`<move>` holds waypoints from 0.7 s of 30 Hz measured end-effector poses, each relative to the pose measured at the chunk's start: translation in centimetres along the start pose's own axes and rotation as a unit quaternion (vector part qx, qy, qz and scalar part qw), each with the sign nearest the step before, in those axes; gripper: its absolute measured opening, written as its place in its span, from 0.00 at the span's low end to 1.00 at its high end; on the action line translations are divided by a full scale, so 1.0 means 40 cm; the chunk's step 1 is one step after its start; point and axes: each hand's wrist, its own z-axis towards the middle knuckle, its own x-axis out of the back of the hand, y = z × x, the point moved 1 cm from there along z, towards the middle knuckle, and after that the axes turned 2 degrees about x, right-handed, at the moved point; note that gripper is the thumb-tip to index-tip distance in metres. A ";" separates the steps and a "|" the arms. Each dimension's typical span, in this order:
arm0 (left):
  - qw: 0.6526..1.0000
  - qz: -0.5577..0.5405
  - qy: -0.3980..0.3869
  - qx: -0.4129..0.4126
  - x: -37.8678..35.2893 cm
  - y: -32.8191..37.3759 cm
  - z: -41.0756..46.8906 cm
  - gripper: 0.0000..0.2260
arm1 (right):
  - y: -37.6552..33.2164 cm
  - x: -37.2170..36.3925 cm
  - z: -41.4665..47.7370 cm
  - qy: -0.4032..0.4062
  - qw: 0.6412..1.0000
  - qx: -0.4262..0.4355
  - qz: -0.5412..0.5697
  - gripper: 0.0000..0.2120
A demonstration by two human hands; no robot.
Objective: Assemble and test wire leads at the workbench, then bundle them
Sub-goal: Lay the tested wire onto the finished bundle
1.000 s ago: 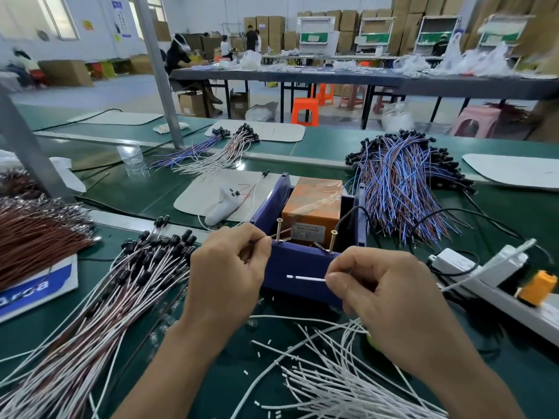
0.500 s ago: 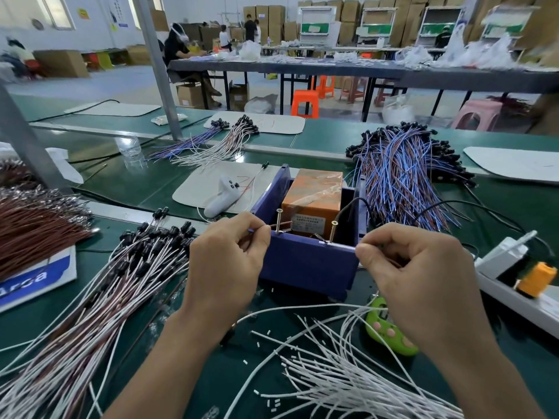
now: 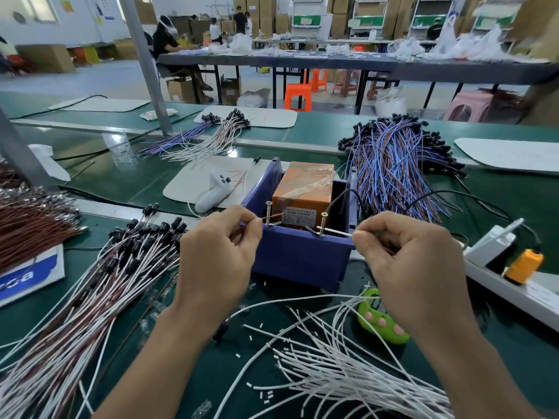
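A blue test box (image 3: 298,255) with an orange block (image 3: 304,189) inside stands mid-bench, two upright screws on its front rim. My left hand (image 3: 216,261) pinches a brown wire end (image 3: 273,218) against the left screw (image 3: 268,213). My right hand (image 3: 414,261) pinches a white wire end (image 3: 334,231) touching the right screw (image 3: 323,223). Loose white wires (image 3: 341,373) lie below my right hand. White and brown leads with black caps (image 3: 99,285) fan out at left.
A heap of blue and brown leads (image 3: 393,164) lies behind the box at right. Brown wires (image 3: 27,225) sit at far left. A green tool (image 3: 381,322), a white power strip (image 3: 496,273) with an orange plug (image 3: 524,264), and a white handheld controller (image 3: 211,192) lie around.
My right hand rose from beside the box front and brought the white wire tip onto the right screw. My left hand stayed at the left screw with its wire end.
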 end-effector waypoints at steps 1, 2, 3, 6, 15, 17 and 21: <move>1.000 0.000 0.000 -0.001 0.000 0.000 0.000 0.06 | 0.001 -0.001 0.000 0.002 1.000 0.003 0.000 0.06; 1.000 0.001 0.001 -0.001 -0.001 0.001 0.000 0.06 | 0.002 -0.002 -0.001 0.004 1.000 0.005 0.002 0.06; 1.000 0.002 0.001 -0.001 -0.001 0.001 0.000 0.06 | 0.003 -0.004 -0.002 0.006 1.000 0.006 0.004 0.06; 1.000 -0.001 0.002 0.001 0.000 0.001 0.000 0.06 | 0.007 -0.011 -0.005 0.009 1.000 0.004 0.001 0.06; 1.000 -0.003 0.002 0.005 0.000 0.003 0.000 0.06 | 0.007 -0.019 -0.010 0.040 0.998 0.022 -0.031 0.05; 1.000 -0.005 0.001 0.004 -0.001 0.005 0.000 0.06 | 0.006 -0.018 -0.011 0.047 0.998 0.026 -0.036 0.05; 1.000 -0.004 0.009 0.004 -0.001 0.009 0.000 0.07 | 0.003 -0.020 -0.013 0.053 0.997 0.028 -0.038 0.05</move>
